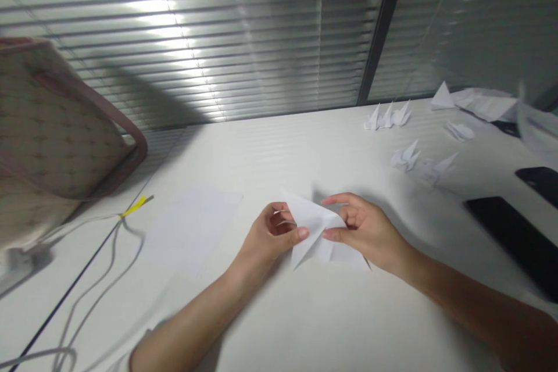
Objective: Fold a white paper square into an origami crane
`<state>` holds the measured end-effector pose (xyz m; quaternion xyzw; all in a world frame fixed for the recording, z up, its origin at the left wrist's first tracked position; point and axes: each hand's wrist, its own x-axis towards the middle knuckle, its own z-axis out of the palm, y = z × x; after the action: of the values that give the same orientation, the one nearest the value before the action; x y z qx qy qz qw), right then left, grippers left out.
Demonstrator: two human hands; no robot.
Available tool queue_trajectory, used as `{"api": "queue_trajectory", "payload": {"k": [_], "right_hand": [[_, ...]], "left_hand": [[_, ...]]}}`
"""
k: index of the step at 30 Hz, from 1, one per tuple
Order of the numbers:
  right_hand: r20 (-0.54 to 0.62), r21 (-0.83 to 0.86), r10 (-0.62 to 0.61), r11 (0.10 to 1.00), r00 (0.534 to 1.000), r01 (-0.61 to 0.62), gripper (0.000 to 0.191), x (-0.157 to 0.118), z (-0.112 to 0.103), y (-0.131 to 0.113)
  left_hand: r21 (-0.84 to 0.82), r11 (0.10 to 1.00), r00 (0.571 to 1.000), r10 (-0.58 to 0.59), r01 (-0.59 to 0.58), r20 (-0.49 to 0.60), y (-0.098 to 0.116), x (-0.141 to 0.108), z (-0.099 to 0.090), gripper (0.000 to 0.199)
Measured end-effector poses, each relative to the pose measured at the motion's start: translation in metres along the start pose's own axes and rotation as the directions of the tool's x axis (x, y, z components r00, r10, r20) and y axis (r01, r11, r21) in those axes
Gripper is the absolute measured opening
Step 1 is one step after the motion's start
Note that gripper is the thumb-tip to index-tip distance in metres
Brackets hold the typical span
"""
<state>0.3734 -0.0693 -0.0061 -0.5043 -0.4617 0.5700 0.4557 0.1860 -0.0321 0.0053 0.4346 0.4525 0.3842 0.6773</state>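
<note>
Head: folded paper (313, 216) between both grips (272, 232) (367, 229)

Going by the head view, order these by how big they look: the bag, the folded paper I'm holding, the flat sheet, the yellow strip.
1. Bag, cut off by the frame
2. Flat sheet
3. Folded paper
4. Yellow strip

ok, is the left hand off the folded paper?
No: the left hand has its thumb pressed on the folded paper, while the right hand holds the other side.
</note>
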Motion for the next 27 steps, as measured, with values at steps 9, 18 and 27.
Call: {"api": "queue_trajectory", "payload": {"k": [9,18,27], "right_hand": [[0.092,0.121,-0.134,0.985,0.987,0.122,0.06,-0.007,-0.004,-0.005],[0.417,0.268,0.161,0.919,0.895,-0.29,0.029,0.002,0.001,0.006],[0.522,0.265,0.12,0.918,0.845,-0.294,0.025,-0.001,0.006,0.007]], "left_hand": [[-0.016,0.982,0.981,-0.186,0.187,0.051,0.009,-0.011,0.0,0.062],[-0.021,0.972,0.961,-0.229,0.235,0.156,0.007,-0.012,-0.001,0.068],[-0.062,0.977,0.952,-0.183,0.204,0.246,0.008,-0.019,0.008,0.05]]}}
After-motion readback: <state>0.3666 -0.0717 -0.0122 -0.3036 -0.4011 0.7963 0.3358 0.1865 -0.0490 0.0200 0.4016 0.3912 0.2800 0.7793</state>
